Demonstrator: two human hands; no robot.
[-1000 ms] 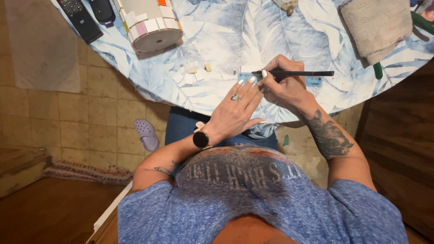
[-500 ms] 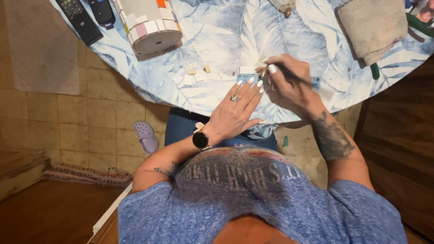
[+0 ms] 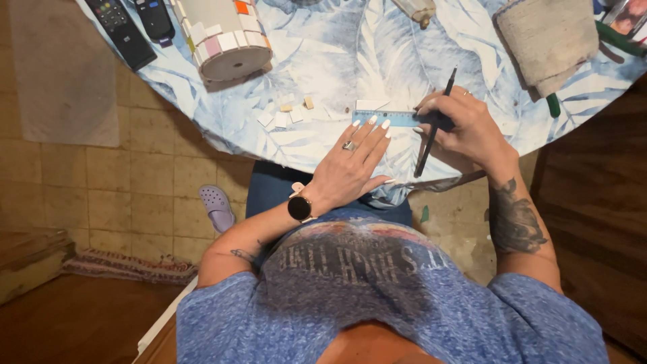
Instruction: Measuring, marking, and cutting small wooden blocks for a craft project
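A small blue ruler (image 3: 389, 118) lies on the near part of the counter (image 3: 350, 47), a white tile strip (image 3: 372, 104) just beyond it. The left hand (image 3: 350, 165) lies flat, fingers spread, fingertips pressing the ruler's near edge. The right hand (image 3: 461, 128) pinches a black pen (image 3: 435, 125), held tilted by the ruler's right end. No mark shows on the strip, so the marking looks barely begun. Loose tile bits (image 3: 286, 114) sit left; the tiled cylinder (image 3: 226, 37), far left, is only partly covered

Bare tablecloth (image 3: 350, 54) lies open beyond the hands; small tiles (image 3: 286, 114) crowd left.
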